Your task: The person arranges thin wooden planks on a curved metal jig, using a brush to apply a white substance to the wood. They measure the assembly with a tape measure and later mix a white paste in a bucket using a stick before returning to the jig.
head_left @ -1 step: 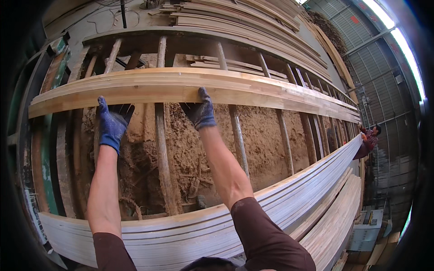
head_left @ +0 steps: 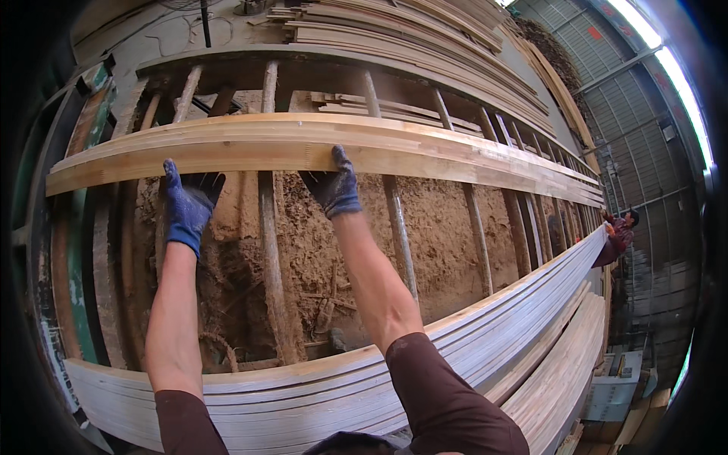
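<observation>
Left hand (head_left: 188,203): grip clamped on the plank (head_left: 318,152)'s near edge.
Right hand (head_left: 334,186): grip clamped likewise, further right.

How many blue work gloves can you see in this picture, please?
2: one on the left hand under the long wooden plank, one on the right hand gripping its near edge. The distant person's hands are unclear.

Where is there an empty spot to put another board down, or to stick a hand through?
Open gaps run between the frame's rails, between the held plank and the near stack of boards; sawdust lies beneath. Both gloved hands, left and right, are on the plank. The near stack and far pile are crowded.
</observation>
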The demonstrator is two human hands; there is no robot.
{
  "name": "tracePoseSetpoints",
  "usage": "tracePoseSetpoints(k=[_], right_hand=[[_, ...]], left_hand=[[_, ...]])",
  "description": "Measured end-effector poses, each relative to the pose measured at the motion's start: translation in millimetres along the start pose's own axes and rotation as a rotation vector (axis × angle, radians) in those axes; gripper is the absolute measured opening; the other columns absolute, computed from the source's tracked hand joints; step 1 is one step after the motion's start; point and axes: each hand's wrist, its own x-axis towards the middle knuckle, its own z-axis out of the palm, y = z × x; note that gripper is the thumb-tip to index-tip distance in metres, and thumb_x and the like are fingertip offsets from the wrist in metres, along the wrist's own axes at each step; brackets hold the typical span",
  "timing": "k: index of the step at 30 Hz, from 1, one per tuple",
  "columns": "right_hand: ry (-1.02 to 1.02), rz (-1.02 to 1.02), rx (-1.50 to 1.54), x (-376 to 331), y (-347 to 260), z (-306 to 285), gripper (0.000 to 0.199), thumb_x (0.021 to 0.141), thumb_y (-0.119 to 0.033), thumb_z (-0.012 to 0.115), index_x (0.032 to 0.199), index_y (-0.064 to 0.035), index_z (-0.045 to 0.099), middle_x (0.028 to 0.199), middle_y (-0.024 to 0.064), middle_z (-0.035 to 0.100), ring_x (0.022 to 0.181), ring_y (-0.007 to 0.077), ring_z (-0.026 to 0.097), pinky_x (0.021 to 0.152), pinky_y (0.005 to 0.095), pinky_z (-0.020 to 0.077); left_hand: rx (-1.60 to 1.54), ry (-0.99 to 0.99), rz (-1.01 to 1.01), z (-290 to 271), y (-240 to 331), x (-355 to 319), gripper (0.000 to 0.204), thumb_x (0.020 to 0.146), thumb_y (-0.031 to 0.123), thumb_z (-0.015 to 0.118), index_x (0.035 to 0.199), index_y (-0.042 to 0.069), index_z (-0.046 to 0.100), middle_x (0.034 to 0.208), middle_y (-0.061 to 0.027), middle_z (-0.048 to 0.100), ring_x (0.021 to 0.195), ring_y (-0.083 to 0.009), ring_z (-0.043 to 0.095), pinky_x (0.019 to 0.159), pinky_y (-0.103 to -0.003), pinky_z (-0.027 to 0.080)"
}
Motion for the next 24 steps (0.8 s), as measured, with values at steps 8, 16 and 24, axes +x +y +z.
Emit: tracePoseSetpoints(k=[8, 16, 24], right_hand=[[-0.007, 0.052, 0.034, 1, -11, -4, 0.044, 0.082, -0.029, 0.071, 0.120, -0.0119, 0.056, 0.112, 0.0075, 0.062, 0.106, 0.0271, 0.058, 0.089, 0.0435, 0.0512], [-0.147, -0.107, -0.361, -45, -3, -39, 0.041, 0.085, -0.032, 0.067, 0.116, -0.0078, 0.057, 0.111, 0.0103, 0.063, 0.099, 0.0275, 0.060, 0.086, 0.0400, 0.0524], [-0.075, -0.071, -0.409, -89, 11, -89, 0.037, 0.087, -0.036, 0.068, 0.115, -0.0130, 0.058, 0.106, 0.0097, 0.065, 0.097, 0.0284, 0.063, 0.081, 0.0443, 0.0555]], left_hand=[[-0.015, 0.004, -0.020, 11, -10, 27, 0.054, 0.086, 0.044, 0.073, 0.125, 0.010, 0.058, 0.118, -0.0075, 0.065, 0.099, -0.0215, 0.065, 0.080, -0.035, 0.058], [0.121, 0.060, -0.129, 5, -9, -27, 0.044, 0.093, 0.038, 0.065, 0.125, 0.009, 0.058, 0.117, -0.0076, 0.067, 0.102, -0.0216, 0.067, 0.075, -0.036, 0.058], [0.291, 0.324, -0.204, -27, -19, -86, 0.040, 0.094, 0.043, 0.062, 0.116, 0.010, 0.061, 0.095, -0.0110, 0.072, 0.079, -0.0264, 0.072, 0.062, -0.041, 0.060]])
